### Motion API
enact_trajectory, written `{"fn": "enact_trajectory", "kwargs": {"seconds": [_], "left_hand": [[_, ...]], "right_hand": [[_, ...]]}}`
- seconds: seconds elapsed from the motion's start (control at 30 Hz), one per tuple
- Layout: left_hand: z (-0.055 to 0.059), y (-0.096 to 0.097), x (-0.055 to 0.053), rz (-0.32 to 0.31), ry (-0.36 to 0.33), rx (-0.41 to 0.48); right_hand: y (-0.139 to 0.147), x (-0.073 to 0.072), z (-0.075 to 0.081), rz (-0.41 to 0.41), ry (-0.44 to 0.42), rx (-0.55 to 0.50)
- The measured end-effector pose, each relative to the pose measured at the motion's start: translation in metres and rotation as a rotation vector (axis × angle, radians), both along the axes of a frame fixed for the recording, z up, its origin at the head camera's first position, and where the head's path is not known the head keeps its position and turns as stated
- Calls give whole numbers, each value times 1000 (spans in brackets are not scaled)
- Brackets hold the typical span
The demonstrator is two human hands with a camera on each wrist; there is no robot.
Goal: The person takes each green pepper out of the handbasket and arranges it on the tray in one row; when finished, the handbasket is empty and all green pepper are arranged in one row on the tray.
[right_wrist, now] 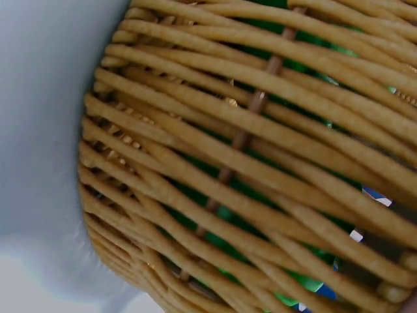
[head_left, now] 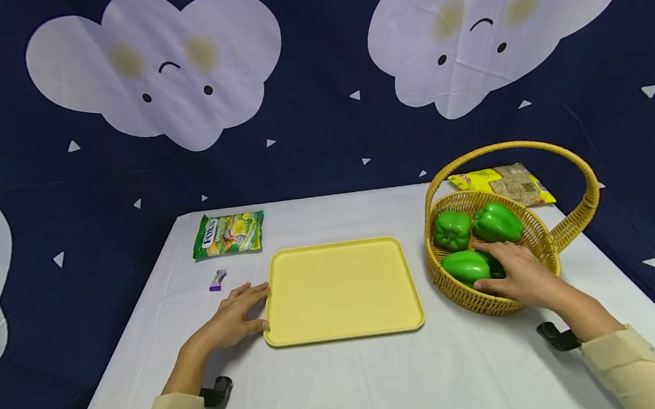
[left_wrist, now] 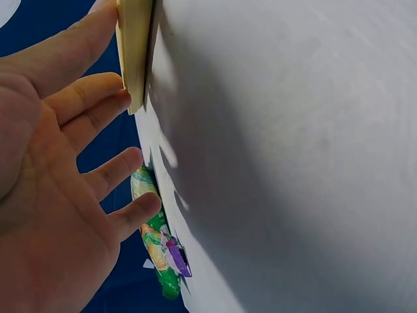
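Note:
My left hand (head_left: 234,318) is at the left edge of a yellow rectangular tray (head_left: 342,290), its fingers spread and fairly straight. In the left wrist view, thumb and fingertips come right up to the tray's rim (left_wrist: 134,59). On the right, my right hand (head_left: 520,273) reaches over the front rim into a wicker basket (head_left: 462,296) with a tall handle. Its thumb and fingers are spread over green bell peppers; one pepper (head_left: 465,267) lies just left of the fingertips, and another is partly hidden beneath the palm. Two more peppers (head_left: 453,230) sit behind. Basket weave fills the right wrist view.
A green Fox's candy bag (head_left: 228,234) lies at the back left, with a small purple-wrapped candy (head_left: 218,280) in front of it. Behind the basket lies a yellow packet (head_left: 505,184). White cloth (head_left: 341,383) covers the table; a dark cloud-patterned curtain (head_left: 319,102) hangs behind.

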State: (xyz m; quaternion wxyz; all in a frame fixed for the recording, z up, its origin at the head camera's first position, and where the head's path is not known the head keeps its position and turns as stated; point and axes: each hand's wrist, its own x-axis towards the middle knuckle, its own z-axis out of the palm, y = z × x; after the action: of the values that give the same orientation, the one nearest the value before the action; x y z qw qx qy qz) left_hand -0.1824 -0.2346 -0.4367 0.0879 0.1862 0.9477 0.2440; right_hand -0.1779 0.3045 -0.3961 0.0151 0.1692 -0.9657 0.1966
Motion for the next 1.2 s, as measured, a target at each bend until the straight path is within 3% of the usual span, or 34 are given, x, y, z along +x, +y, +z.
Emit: {"fn": "enact_trajectory", "kwargs": {"seconds": [0.57, 1.2], "left_hand": [[-3, -1, -1, 13, -11, 20], [-4, -2, 0, 10, -20, 27]], "right_hand": [[2, -4, -3, 7, 1, 68], [2, 0, 1, -4, 7, -8]]}}
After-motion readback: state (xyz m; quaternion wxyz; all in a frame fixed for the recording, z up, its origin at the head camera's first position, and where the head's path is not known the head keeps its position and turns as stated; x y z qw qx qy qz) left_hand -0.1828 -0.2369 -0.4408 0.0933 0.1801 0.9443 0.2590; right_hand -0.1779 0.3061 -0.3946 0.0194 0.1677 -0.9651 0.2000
